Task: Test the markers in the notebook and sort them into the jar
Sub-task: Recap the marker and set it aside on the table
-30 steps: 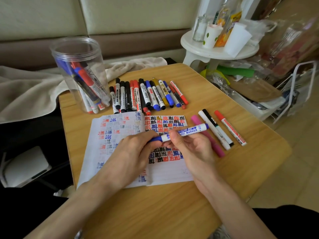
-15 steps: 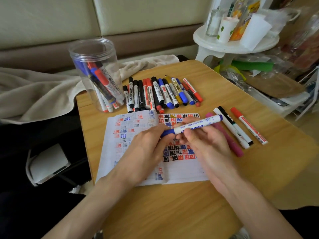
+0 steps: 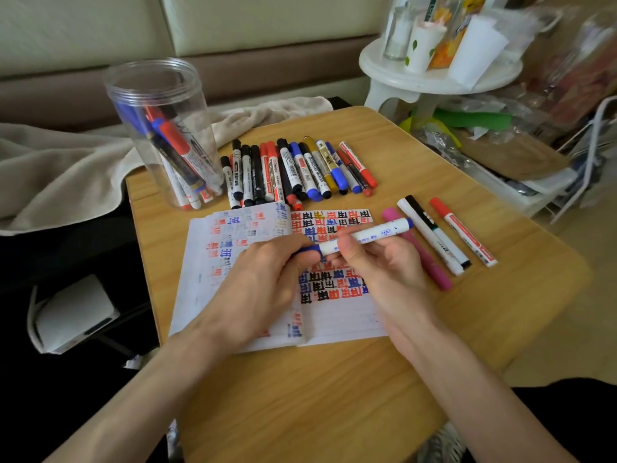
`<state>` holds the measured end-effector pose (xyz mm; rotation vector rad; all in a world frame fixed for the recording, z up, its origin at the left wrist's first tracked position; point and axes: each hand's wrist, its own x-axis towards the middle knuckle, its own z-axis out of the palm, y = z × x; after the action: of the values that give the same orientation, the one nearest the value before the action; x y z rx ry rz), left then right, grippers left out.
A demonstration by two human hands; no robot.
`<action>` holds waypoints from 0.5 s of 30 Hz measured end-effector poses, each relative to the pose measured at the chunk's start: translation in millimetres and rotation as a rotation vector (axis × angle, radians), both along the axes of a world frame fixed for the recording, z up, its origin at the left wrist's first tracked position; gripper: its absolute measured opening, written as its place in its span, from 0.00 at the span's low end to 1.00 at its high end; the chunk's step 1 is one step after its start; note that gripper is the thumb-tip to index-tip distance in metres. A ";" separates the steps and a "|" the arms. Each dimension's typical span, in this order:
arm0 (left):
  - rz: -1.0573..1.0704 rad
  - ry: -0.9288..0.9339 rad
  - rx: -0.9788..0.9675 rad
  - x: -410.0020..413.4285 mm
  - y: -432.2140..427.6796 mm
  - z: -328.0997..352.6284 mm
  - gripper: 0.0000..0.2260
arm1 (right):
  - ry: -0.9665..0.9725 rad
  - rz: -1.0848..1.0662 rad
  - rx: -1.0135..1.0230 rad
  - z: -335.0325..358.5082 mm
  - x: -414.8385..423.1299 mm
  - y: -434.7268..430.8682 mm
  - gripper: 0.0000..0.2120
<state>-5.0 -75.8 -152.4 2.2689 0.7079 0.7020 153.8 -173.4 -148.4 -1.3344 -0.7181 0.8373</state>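
Blue marker is over the notebook, long axis running lower left to upper right. Left hand pinches its blue cap end; right hand grips the white barrel. Jar stands beyond, nearer the left hand.

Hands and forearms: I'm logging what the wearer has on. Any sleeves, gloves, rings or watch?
Nothing worn shows. The left hand and right hand have no gloves or rings in view; the left forearm and right forearm are bare to the frame edge, no sleeves, watch or bands.
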 end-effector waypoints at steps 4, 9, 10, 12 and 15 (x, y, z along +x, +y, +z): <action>-0.033 0.010 -0.054 0.9 5.4 3.0 0.09 | 0.000 0.002 0.023 0.5 2.6 0.7 0.16; -0.041 0.030 -0.090 2.4 10.2 3.6 0.09 | -0.008 0.009 0.014 0.1 5.2 2.6 0.16; -0.031 0.020 -0.100 3.0 10.0 3.9 0.09 | -0.004 0.006 0.018 -0.1 5.5 2.9 0.15; 0.009 -0.023 -0.127 3.7 9.0 4.4 0.09 | 0.016 0.001 0.023 -0.8 5.4 3.5 0.14; 0.079 -0.060 -0.091 2.7 8.5 2.7 0.11 | 0.155 0.019 0.040 -2.7 2.4 4.6 0.17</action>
<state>-2.4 -67.3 -149.7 2.1388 0.7878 0.7564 156.2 -168.8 -151.1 -1.2142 -0.6240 0.9260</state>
